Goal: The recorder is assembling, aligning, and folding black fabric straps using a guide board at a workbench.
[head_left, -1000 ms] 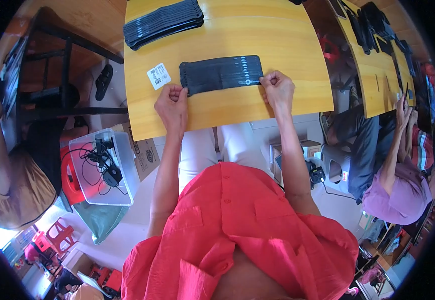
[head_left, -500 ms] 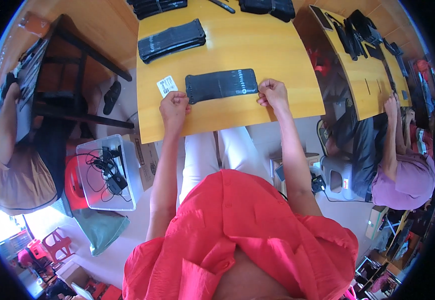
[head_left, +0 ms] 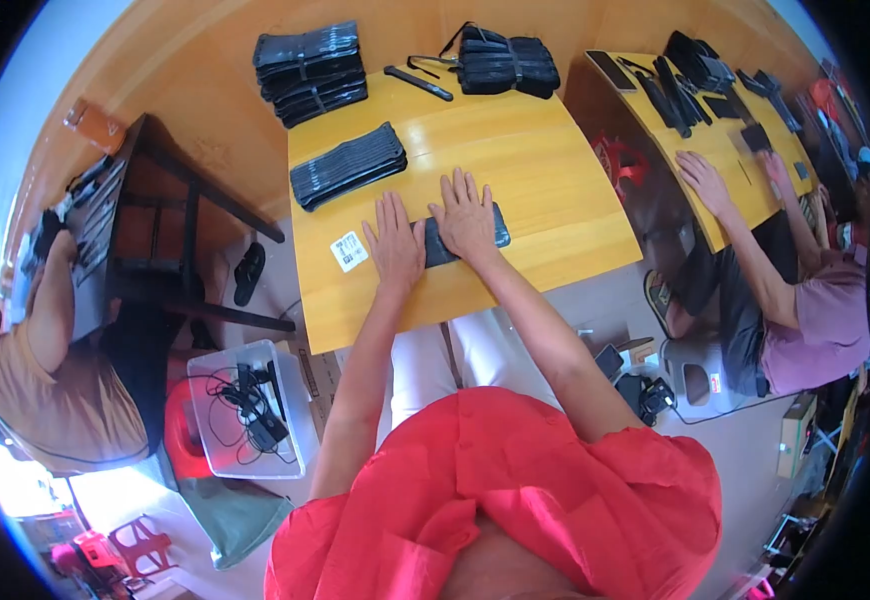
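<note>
A flat black pouch-like piece [head_left: 442,248] lies on the yellow table under my hands. My right hand [head_left: 468,222] is open and pressed flat across it, fingers pointing away from me. My left hand [head_left: 397,243] is open and flat at its left end, covering that end. Only the middle strip and the right end of the piece show. Just left of my left hand is a white printed label [head_left: 349,251]. Beyond my hands, at the table's left side, lies a stack of similar black pieces [head_left: 349,166].
Strapped black bundles stand at the far left [head_left: 310,72] and far right [head_left: 508,62] of the table [head_left: 555,205], with a slim black strip [head_left: 418,83] between them. Co-workers sit at side tables. A clear bin of cables [head_left: 255,410] stands on the floor at left.
Both hands have left their pinch on the piece's two ends and moved together, now lying flat on it. The view has shifted, showing more of the table's far side.
</note>
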`<state>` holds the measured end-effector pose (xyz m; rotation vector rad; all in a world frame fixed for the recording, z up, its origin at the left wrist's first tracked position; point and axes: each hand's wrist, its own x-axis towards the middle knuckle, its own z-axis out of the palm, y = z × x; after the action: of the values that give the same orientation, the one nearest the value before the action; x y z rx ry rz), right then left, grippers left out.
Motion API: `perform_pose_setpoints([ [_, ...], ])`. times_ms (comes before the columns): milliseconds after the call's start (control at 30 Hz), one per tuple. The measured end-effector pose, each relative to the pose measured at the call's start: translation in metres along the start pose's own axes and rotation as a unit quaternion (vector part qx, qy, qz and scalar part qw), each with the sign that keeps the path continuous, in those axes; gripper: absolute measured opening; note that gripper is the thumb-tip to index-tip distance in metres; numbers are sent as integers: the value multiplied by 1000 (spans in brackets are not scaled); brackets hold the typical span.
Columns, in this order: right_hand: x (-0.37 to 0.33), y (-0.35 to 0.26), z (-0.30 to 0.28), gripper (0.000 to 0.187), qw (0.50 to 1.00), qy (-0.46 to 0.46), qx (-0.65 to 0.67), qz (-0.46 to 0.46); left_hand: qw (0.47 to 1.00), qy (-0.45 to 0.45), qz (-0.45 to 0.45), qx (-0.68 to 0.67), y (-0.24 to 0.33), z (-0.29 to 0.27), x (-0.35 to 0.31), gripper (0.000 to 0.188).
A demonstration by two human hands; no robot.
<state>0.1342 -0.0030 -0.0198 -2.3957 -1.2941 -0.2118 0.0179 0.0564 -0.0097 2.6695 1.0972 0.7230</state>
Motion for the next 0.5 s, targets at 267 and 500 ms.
perform_pose_setpoints([
  [267, 3, 1, -3, 58, 1000, 5, -9, 10, 994, -79, -22, 71, 2, 4, 2, 58],
  [500, 3, 4, -3, 57, 1000, -13, 11, 15, 995, -63, -17, 75, 0, 6, 0, 58],
])
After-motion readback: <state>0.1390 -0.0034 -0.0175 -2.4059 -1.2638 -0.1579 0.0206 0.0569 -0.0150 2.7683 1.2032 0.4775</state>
